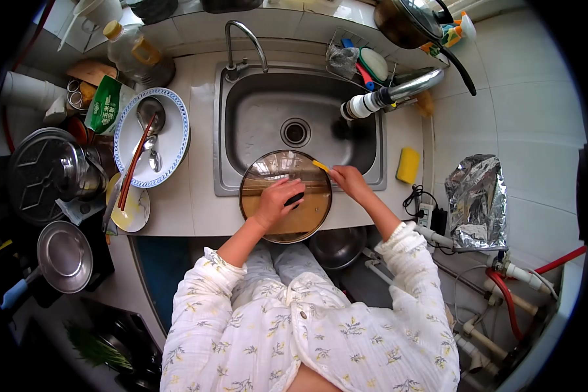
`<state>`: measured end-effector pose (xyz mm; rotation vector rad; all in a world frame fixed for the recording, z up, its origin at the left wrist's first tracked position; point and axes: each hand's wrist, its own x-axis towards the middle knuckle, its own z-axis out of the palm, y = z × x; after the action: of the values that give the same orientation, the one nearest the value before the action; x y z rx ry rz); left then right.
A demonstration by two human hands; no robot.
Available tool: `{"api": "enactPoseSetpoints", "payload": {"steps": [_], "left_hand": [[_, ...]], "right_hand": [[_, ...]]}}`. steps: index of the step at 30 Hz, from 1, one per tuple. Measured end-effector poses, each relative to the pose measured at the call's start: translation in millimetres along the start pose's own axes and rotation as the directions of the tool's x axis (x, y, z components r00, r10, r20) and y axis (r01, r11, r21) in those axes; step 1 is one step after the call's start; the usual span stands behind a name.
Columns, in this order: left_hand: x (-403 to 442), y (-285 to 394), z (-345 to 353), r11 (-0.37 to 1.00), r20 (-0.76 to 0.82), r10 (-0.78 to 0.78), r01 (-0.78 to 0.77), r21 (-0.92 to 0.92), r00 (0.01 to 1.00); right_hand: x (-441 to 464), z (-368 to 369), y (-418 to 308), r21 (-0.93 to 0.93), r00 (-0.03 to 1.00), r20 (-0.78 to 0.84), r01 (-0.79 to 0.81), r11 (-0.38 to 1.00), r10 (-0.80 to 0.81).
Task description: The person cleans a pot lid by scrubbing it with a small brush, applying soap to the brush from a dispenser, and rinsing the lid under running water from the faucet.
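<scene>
A round glass pot lid (268,225) with a dark rim lies over the front edge of the steel sink (261,117) and the counter. My left hand (279,201) is closed around the lid's black knob (294,198). At the lid's upper right rim, my right hand (347,181) pinches a small yellow tool (321,166), whose tip meets the rim. What the yellow tool is, I cannot make out. Through the glass, a brown surface shows.
Left of the sink sits a white bowl (174,130) with chopsticks and spoons. A yellow sponge (408,165) lies to the right, near a power strip (424,217) and a foil-covered object (478,202). The faucet (245,29) and a spray head (362,104) reach over the sink.
</scene>
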<state>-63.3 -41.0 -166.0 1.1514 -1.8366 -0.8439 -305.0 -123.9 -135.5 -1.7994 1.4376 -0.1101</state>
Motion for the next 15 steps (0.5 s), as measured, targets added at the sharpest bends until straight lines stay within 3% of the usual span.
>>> {"api": "enactPoseSetpoints", "payload": {"steps": [6, 9, 10, 13, 15], "left_hand": [[3.8, 0.7, -4.5, 1.000, 0.030, 0.021, -0.022, 0.021, 0.999], [-0.2, 1.2, -3.3, 0.999, 0.033, 0.034, -0.034, 0.023, 0.999], [0.1, 1.8, -4.5, 0.999, 0.031, 0.033, -0.033, 0.011, 0.999], [-0.1, -1.1, -5.8, 0.999, 0.047, 0.050, -0.050, -0.011, 0.998], [3.5, -1.2, -4.2, 0.998, 0.068, 0.068, -0.067, -0.020, 0.995]], "right_hand": [[55.5, 35.6, -40.6, 0.002, 0.987, -0.006, 0.162, 0.987, -0.162], [36.8, 17.6, -17.9, -0.044, 0.979, -0.044, 0.199, 0.979, -0.201], [26.1, 3.4, -10.4, -0.042, 0.998, 0.044, 0.045, 0.998, -0.043], [-1.1, -16.9, -2.9, 0.021, 0.984, 0.151, -0.103, 0.994, 0.099], [13.4, -9.9, -0.8, -0.001, 0.993, 0.114, 0.016, 1.000, -0.016]]}}
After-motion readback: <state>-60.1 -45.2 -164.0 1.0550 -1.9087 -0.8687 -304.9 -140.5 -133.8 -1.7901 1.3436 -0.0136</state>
